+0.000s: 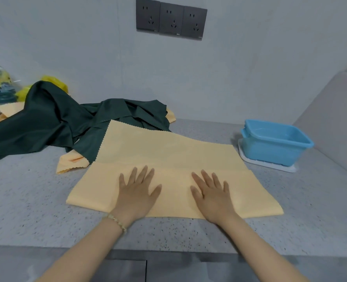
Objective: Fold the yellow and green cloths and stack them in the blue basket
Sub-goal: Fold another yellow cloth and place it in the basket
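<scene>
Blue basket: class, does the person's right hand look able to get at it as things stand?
Probably yes. The right hand lies flat on the yellow cloth, and the blue basket stands off to its right, with only bare counter between them. Its top is open.

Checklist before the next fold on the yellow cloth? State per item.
1. Left hand and right hand flat on yellow cloth, fingers straight: ok.
2. Near flap folded over, its edge straight across: ok.
3. Yellow cloth clear of green cloth: far left corner lies on it: not ok.
4. Blue basket upright, no cloth seen inside: ok.
5. Green cloth folded: crumpled: not ok.
6. Yellow piece poking from under green cloth, one cloth or more: cannot tell.
</scene>
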Available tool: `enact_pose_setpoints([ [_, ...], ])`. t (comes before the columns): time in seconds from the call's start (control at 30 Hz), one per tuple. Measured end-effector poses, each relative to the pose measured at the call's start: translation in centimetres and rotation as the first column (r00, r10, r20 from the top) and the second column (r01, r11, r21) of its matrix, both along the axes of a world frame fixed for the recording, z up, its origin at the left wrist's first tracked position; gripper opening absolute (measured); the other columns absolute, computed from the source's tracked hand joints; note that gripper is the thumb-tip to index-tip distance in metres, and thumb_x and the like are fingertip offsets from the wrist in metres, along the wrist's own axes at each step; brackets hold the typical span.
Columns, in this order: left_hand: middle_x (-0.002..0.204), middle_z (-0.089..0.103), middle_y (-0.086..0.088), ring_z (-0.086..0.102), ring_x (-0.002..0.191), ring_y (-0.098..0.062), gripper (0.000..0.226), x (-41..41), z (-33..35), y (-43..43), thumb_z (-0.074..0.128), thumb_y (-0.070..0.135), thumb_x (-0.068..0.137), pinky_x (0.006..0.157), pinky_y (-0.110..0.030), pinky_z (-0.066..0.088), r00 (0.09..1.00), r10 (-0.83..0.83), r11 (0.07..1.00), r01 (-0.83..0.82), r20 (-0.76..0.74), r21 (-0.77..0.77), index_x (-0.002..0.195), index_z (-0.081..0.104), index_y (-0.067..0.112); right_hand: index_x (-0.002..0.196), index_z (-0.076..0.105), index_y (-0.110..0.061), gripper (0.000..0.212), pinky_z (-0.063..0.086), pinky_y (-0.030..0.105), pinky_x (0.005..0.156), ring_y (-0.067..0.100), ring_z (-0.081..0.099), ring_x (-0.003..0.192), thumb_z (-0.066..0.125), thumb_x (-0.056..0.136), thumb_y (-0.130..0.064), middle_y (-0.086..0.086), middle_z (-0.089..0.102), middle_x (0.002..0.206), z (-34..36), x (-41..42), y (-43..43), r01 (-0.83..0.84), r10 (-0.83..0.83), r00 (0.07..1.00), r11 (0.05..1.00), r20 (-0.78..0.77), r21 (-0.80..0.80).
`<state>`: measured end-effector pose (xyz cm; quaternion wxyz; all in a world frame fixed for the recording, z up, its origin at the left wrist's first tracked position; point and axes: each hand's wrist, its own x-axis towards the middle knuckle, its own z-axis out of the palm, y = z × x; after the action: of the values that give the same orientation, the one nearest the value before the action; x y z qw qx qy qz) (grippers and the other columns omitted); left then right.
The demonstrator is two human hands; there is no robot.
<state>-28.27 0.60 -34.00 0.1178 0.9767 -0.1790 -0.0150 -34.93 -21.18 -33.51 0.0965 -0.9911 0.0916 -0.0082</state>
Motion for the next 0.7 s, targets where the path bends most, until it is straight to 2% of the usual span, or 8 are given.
enact_pose_setpoints([
  [0.17, 0.160, -0.008, 0.011, -0.011, 0.147, -0.017, 0.063, 0.5, 0.6, 2.3, 0.014, 0.063, 0.094, 0.117, -0.049, -0.009, 0.998, 0.055, 0.998, -0.055, -0.015, -0.005, 0.151, 0.001, 0.039, 0.150, 0.004, -0.039, 0.056, -0.003, 0.045, 0.117, 0.018, -0.006, 0.147, 0.011, 0.098, -0.055, -0.009, -0.004, 0.160, -0.1, -1.6, -4.3, 0.134, -0.135, 0.991, 0.990, -0.009, -0.032],
  [0.4, 0.160, -0.007, 0.009, -0.008, 0.148, -0.018, 0.064, 1.6, 1.0, 5.0, 0.014, 0.062, 0.095, 0.118, -0.047, -0.005, 0.990, 0.141, 0.990, -0.141, -0.028, 0.016, 0.152, 0.002, 0.036, 0.152, 0.007, -0.015, 0.062, 0.004, 0.037, 0.120, 0.017, 0.002, 0.148, 0.013, 0.100, -0.048, -0.001, 0.002, 0.161, 0.3, -3.5, -8.7, 0.230, -0.230, 0.973, 0.972, 0.003, -0.045],
  [0.57, 0.160, -0.006, 0.007, -0.006, 0.148, -0.020, 0.064, 2.2, 1.2, 6.8, 0.014, 0.060, 0.096, 0.119, -0.044, -0.003, 0.981, 0.191, 0.981, -0.190, -0.023, 0.023, 0.153, 0.002, 0.033, 0.152, 0.006, -0.013, 0.064, 0.004, 0.038, 0.119, 0.019, 0.004, 0.147, 0.012, 0.100, -0.049, 0.003, 0.002, 0.161, 0.5, -4.0, -9.8, 0.284, -0.285, 0.958, 0.957, -0.017, -0.060],
  [0.7, 0.160, -0.009, 0.004, -0.009, 0.147, -0.021, 0.065, 2.2, 1.8, 6.7, 0.011, 0.060, 0.096, 0.118, -0.045, -0.006, 0.978, 0.193, 0.981, -0.190, -0.082, 0.038, 0.153, 0.000, 0.030, 0.152, 0.009, -0.012, 0.063, 0.004, 0.043, 0.118, 0.021, 0.005, 0.147, 0.014, 0.100, -0.047, 0.004, 0.005, 0.160, 1.1, -3.6, -9.8, 0.284, -0.286, 0.957, 0.957, -0.052, -0.053],
])
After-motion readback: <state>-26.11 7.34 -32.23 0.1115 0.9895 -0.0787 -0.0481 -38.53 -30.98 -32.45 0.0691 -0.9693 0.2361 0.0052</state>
